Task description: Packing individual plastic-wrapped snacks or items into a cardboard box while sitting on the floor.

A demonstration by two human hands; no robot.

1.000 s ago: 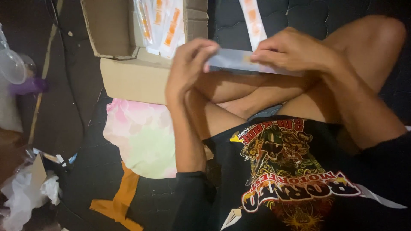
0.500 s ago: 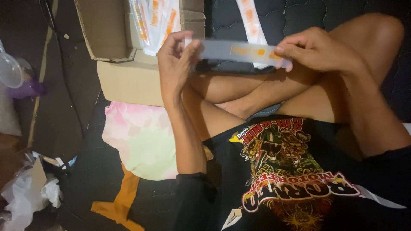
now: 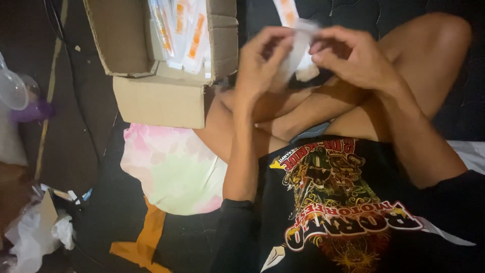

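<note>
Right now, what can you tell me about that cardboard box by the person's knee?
The cardboard box is plain brown corrugated card, open at the top with its flaps standing up. It sits on the dark floor beside the crossed legs. Inside stand flat white packets with orange markings, leaning together. A pink and green cloth lies just below it.

White blurred packet (image 3: 298, 53), upright between both hands.

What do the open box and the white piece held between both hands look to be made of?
The box looks like plain brown corrugated cardboard, matte, with rough torn flap edges. The white piece, pinched by the left hand and right hand, seems thin and flexible, perhaps plastic film or paper; motion blur leaves that open.
</note>
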